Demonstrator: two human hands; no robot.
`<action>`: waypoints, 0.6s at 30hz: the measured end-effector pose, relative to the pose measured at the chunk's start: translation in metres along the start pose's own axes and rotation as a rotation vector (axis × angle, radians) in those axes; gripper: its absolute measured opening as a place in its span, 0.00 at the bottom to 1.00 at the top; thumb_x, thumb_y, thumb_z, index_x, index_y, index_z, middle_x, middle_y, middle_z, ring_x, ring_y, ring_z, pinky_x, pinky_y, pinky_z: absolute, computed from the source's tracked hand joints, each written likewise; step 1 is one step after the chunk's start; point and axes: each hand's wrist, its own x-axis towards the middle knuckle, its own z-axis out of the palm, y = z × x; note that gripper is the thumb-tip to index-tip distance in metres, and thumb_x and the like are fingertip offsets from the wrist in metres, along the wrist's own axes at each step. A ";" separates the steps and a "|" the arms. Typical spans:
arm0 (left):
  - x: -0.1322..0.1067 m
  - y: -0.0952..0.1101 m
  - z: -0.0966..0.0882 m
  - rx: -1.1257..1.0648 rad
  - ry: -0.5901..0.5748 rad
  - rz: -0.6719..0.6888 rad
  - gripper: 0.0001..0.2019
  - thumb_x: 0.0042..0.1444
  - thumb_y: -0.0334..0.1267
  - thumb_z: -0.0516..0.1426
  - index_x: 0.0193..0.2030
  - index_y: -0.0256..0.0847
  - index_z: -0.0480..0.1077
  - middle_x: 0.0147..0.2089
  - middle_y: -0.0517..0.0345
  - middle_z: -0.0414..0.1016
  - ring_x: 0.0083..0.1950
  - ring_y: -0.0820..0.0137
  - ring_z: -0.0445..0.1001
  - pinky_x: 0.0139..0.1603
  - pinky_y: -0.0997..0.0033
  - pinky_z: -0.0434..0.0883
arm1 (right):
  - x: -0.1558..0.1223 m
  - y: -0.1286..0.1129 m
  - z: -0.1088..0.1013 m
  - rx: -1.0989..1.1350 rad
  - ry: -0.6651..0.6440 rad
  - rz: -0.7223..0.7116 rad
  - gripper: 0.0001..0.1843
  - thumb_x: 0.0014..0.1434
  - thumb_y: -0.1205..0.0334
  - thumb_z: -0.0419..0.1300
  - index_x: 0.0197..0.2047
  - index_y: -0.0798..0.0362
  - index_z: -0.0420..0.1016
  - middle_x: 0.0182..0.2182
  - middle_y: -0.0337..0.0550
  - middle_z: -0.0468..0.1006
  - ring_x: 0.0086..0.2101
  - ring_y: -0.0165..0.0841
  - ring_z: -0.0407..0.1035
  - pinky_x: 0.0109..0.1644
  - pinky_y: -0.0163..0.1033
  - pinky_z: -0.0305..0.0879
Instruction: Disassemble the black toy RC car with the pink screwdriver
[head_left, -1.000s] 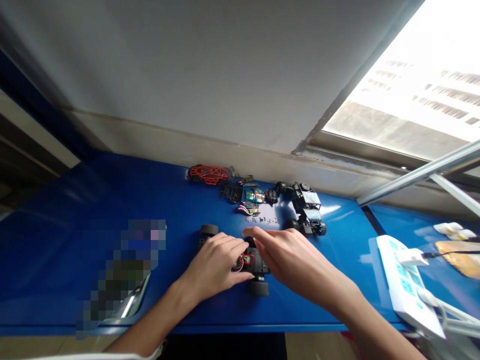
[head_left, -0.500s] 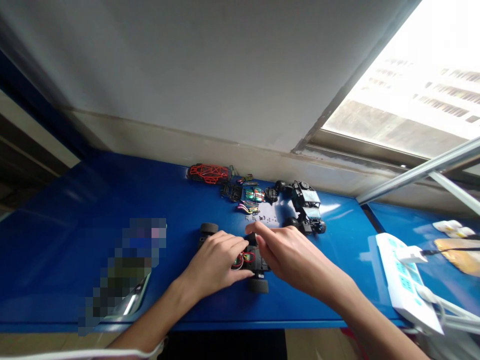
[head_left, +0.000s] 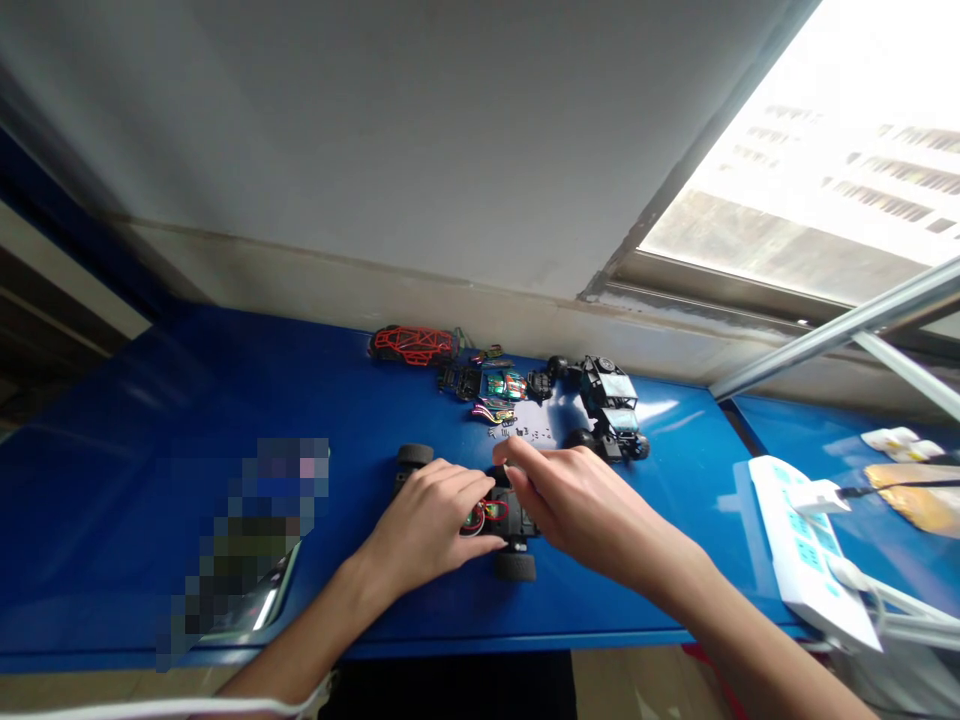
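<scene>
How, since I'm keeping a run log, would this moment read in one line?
left hand: holding car chassis | right hand: at its right end | small parts: on white sheet

Makeshift workshop corner, indoors, beside a window (head_left: 795, 150) at 2 o'clock, a pale building facade (head_left: 892, 200) outside. Blue worktop (head_left: 225, 390) set against a bare painted wall (head_left: 337, 130), 11 o'clock. Repair-bench signs: wheeled chassis (head_left: 517, 515) at 6 o'clock, red wires (head_left: 495, 510) exposed; near centre, vehicle parts (head_left: 506, 385) and small loose pieces (head_left: 517, 433) laid out on a pale sheet (head_left: 536, 415). Power strip (head_left: 814, 555) with plugs, 4 o'clock. Metal frame (head_left: 825, 331), 3 o'clock. Far 9 o'clock too dim to tell home from business.
</scene>
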 end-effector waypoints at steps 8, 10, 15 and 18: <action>0.000 0.000 -0.001 0.007 0.020 0.007 0.18 0.55 0.46 0.72 0.48 0.42 0.76 0.50 0.54 0.83 0.50 0.56 0.80 0.49 0.60 0.71 | -0.001 0.004 -0.012 0.127 -0.062 -0.079 0.08 0.69 0.74 0.53 0.47 0.52 0.65 0.34 0.40 0.76 0.30 0.31 0.67 0.33 0.35 0.54; 0.000 0.000 -0.002 0.003 0.023 0.005 0.18 0.55 0.47 0.71 0.47 0.42 0.76 0.49 0.55 0.83 0.49 0.56 0.80 0.48 0.60 0.71 | -0.001 0.007 -0.007 0.156 -0.008 -0.046 0.08 0.69 0.72 0.52 0.48 0.52 0.66 0.35 0.41 0.77 0.32 0.32 0.69 0.35 0.36 0.58; 0.000 0.000 -0.002 -0.002 0.021 0.002 0.18 0.55 0.48 0.71 0.46 0.42 0.76 0.47 0.54 0.83 0.48 0.57 0.81 0.47 0.61 0.71 | -0.004 0.010 0.018 0.238 0.282 0.002 0.04 0.71 0.69 0.55 0.47 0.52 0.68 0.40 0.45 0.79 0.34 0.32 0.74 0.38 0.36 0.68; -0.001 -0.001 0.000 -0.013 0.021 0.004 0.21 0.53 0.47 0.72 0.50 0.42 0.76 0.50 0.54 0.83 0.50 0.56 0.80 0.50 0.59 0.72 | -0.007 0.004 0.038 0.282 0.565 0.081 0.08 0.69 0.64 0.62 0.51 0.50 0.69 0.35 0.40 0.80 0.32 0.31 0.76 0.38 0.36 0.73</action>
